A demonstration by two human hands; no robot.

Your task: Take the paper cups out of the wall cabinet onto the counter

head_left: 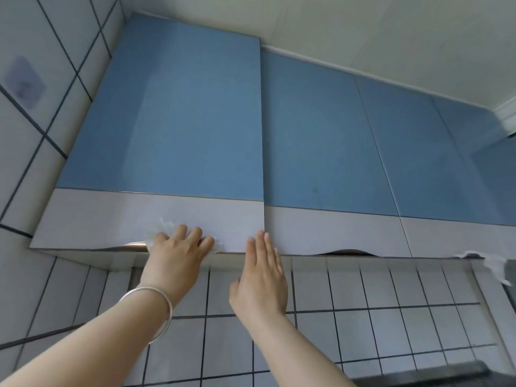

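A row of wall cabinets with blue doors and a pale lower band fills the upper view. The leftmost cabinet door (pixel 178 129) stands slightly proud of its neighbour. My left hand (pixel 178 252), with a silver bangle on the wrist, presses a crumpled white tissue (pixel 163 229) against the door's bottom edge, fingers curled under it beside a metal handle (pixel 131 245). My right hand (pixel 261 277) is flat, fingers together, fingertips at the lower right corner of the same door. No paper cups are visible; the cabinet's inside is hidden.
White tiled wall (pixel 363 317) with dark grout lies below the cabinets and on the left. More shut blue doors (pixel 315 141) run to the right. A torn white scrap (pixel 495 265) hangs under the right cabinet. The ceiling (pixel 391 32) is white.
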